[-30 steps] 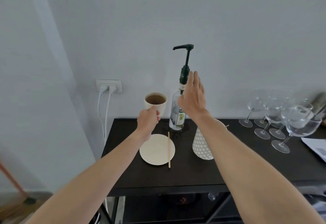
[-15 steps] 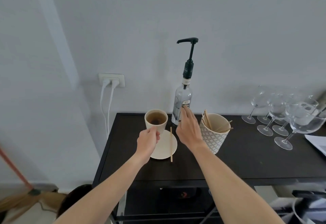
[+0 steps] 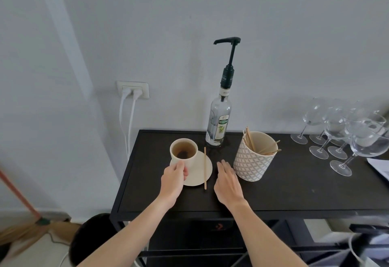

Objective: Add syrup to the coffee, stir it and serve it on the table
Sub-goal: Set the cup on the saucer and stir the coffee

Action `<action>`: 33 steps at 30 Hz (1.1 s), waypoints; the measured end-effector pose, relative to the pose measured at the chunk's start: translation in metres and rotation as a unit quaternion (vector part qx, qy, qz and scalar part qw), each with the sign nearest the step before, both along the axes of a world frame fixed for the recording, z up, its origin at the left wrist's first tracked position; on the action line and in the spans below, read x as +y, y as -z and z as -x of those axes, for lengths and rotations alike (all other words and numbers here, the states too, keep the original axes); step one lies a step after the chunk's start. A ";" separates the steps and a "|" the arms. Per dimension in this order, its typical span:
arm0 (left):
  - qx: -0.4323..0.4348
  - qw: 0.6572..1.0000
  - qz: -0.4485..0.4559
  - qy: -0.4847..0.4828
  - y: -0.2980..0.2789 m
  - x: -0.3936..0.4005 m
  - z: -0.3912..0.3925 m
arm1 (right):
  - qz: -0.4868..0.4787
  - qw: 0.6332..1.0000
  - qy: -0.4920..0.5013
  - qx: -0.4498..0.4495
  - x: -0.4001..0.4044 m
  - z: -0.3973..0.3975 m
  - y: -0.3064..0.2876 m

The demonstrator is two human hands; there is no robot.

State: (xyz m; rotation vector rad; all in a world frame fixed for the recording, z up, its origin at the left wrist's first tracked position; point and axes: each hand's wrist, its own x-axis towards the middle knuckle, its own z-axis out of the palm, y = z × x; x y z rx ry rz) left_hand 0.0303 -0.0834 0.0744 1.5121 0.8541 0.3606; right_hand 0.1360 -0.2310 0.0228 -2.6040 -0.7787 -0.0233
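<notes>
Our left hand (image 3: 173, 179) wraps its fingers (image 3: 183, 169) round the full, spill-prone cup (image 3: 183, 151) on the saucer (image 3: 199, 169), while our right hand (image 3: 227, 183), fingers loosely spread, nears the light stirrer (image 3: 205, 168).

Home drinks corner, likely a living or dining room. Black metal-framed worktop (image 3: 294, 193) standing against a plain grey-white wall. Clear stemmed wine glasses (image 3: 336, 138) crowding its right end, a clear glass pump-topped syrup bottle (image 3: 219, 123) sitting at the back. White wall socket (image 3: 133, 89) feeding two white cables; an orange-handled straw broom (image 3: 23, 210) leaning on the floor, left.
</notes>
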 end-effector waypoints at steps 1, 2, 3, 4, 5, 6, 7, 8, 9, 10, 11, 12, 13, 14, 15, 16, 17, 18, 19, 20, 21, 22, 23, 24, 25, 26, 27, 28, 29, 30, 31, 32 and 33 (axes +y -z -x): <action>0.002 1.000 0.000 0.000 0.001 -0.001 0.000 | 0.003 1.000 -0.001 -0.001 0.000 0.002 0.003; 0.003 1.000 0.000 0.001 0.002 -0.001 0.001 | 0.007 1.000 -0.002 -0.003 0.000 0.003 0.007; 0.005 1.000 0.001 0.002 0.002 -0.002 0.001 | 0.010 1.000 -0.003 -0.007 0.000 0.005 0.010; 0.007 1.000 0.001 0.003 0.003 -0.003 0.001 | 0.012 1.000 -0.002 -0.012 0.001 0.006 0.012; 0.009 1.000 0.002 0.004 0.004 -0.004 0.002 | 0.013 1.000 -0.001 -0.018 0.001 0.007 0.014; 0.012 1.000 0.002 0.005 0.005 -0.004 0.002 | 0.015 1.000 0.001 -0.022 0.001 0.007 0.015; 0.016 1.000 0.002 0.006 0.007 -0.005 0.003 | 0.018 1.000 0.002 -0.026 0.001 0.007 0.016; 0.020 1.000 0.000 0.008 0.008 -0.005 0.003 | 0.021 0.999 0.002 -0.029 0.001 0.007 0.017; 0.023 1.000 -0.002 0.010 0.010 -0.005 0.003 | 0.022 0.999 0.001 -0.033 0.001 0.006 0.017; 0.025 1.000 -0.003 0.011 0.011 -0.006 0.003 | 0.023 0.999 0.001 -0.036 0.001 0.006 0.018; 0.026 1.000 -0.003 0.012 0.012 -0.006 0.003 | 0.023 0.999 0.000 -0.039 0.001 0.006 0.018; 0.026 1.000 -0.003 0.012 0.013 -0.007 0.003 | 0.025 0.999 -0.001 -0.040 0.001 0.006 0.019; 0.025 1.000 -0.002 0.012 0.014 -0.008 0.003 | 0.026 0.999 -0.003 -0.041 0.001 0.006 0.019; 0.025 1.000 -0.002 0.011 0.015 -0.009 0.003 | 0.025 0.999 -0.003 -0.042 0.002 0.006 0.019; 0.026 1.000 -0.002 0.011 0.016 -0.009 0.003 | 0.024 0.999 -0.003 -0.043 0.002 0.006 0.020; 0.027 1.000 -0.003 0.012 0.016 -0.009 0.003 | 0.024 0.999 -0.003 -0.043 0.002 0.006 0.020; 0.026 1.000 -0.004 0.014 0.016 -0.009 0.004 | 0.025 0.999 -0.003 -0.044 0.002 0.007 0.020; 0.024 1.000 -0.004 0.015 0.016 -0.010 0.004 | 0.027 0.999 -0.004 -0.043 0.002 0.007 0.020; 0.022 1.000 -0.005 0.015 0.016 -0.010 0.003 | 0.026 0.999 -0.005 -0.043 0.002 0.007 0.020; 0.022 1.000 -0.006 0.015 0.015 -0.010 0.003 | 0.024 0.999 -0.002 -0.042 0.002 0.008 0.019; 0.022 1.000 -0.007 0.015 0.015 -0.010 0.003 | 0.018 0.999 0.002 -0.044 0.003 0.009 0.019; 0.023 1.000 -0.007 0.015 0.015 -0.010 0.002 | 0.007 0.999 0.006 -0.052 0.003 0.010 0.018; 0.025 1.000 -0.005 0.014 0.015 -0.010 0.002 | -0.009 0.998 0.006 -0.064 0.002 0.011 0.018; 0.028 1.000 -0.003 0.013 0.016 -0.010 0.002 | -0.023 0.997 -0.001 -0.079 0.002 0.012 0.018; 0.028 1.000 0.001 0.011 0.016 -0.009 0.002 | -0.034 0.995 -0.017 -0.093 0.001 0.014 0.017; 0.026 1.000 0.008 0.008 0.017 -0.010 0.002 | -0.041 0.993 -0.037 -0.105 0.001 0.015 0.015; 0.024 1.000 0.014 0.003 0.017 -0.010 0.002 | -0.048 0.991 -0.059 -0.113 0.000 0.017 0.014; 0.022 1.000 0.017 -0.001 0.017 -0.010 0.002 | -0.056 0.988 -0.081 -0.119 0.000 0.017 0.013; 0.022 1.000 0.018 -0.004 0.018 -0.010 0.003 | -0.064 0.985 -0.101 -0.125 -0.001 0.017 0.012; 0.022 1.000 0.019 -0.008 0.019 -0.009 0.003 | -0.071 0.981 -0.121 -0.131 -0.001 0.016 0.012; 0.025 0.999 0.022 -0.013 0.020 -0.008 0.005 | -0.076 0.978 -0.141 -0.135 -0.002 0.017 0.012; 0.026 0.999 0.021 -0.018 0.022 -0.006 0.007 | -0.078 0.975 -0.159 -0.137 -0.002 0.017 0.012; 0.023 0.999 0.015 -0.025 0.022 -0.003 0.010 | -0.078 0.972 -0.175 -0.139 -0.002 0.018 0.011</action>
